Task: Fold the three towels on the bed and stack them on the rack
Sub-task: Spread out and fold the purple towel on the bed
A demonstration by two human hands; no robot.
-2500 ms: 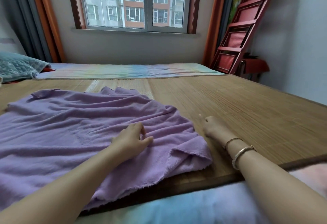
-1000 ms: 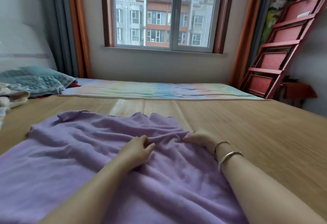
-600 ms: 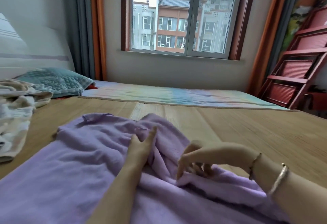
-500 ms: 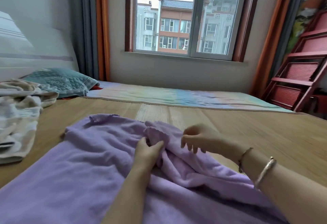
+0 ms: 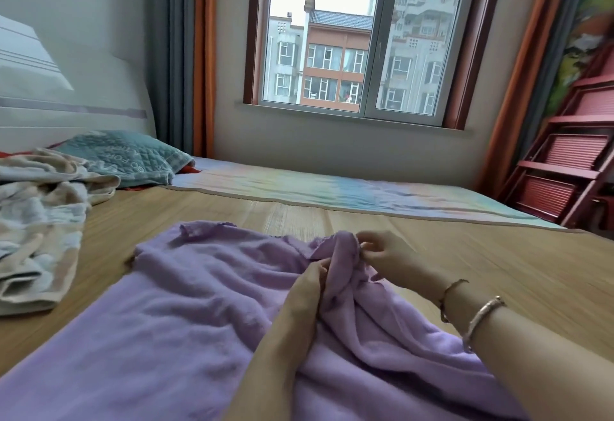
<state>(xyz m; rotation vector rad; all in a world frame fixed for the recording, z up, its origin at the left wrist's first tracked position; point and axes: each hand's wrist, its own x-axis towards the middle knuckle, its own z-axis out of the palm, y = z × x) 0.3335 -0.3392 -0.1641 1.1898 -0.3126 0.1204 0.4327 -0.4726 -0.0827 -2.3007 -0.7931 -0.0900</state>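
Gripping a raised bunch of the purple towel (image 5: 186,304), both hands meet near the towel's far right corner, over the woven bed mat (image 5: 481,271). Left hand (image 5: 310,282) comes in from below, seen edge-on, fingers curled into the fabric fold beside it, clasping the bunch from the left. Right hand (image 5: 385,256) comes from the right, fingertips (image 5: 362,245) pinching the top of the same bunch; slightly blurred, so exact finger placement is unclear. Two bracelets (image 5: 478,317) on the right wrist, one thin, one wider and pale. Purple towel lies spread and wrinkled across the mat, running from the near left edge of the view up toward the centre, far edge rumpled, right side gathered into folds under the hands. Second towel (image 5: 36,221), cream and light blue patterned, crumpled in a heap on the mat at left, well apart from the purple one. Teal quilted pillow (image 5: 123,158) behind that heap, against the white headboard (image 5: 50,98). Pastel rainbow sheet (image 5: 332,188) shows past the mat's far edge. Red rack (image 5: 564,168) with slatted shelves stands leaning at the far right, beside the bed; no towels visible on it. Window (image 5: 358,42) on the far wall, buildings outside, orange and grey curtains (image 5: 186,55) on either side. Third towel not visible in this view.
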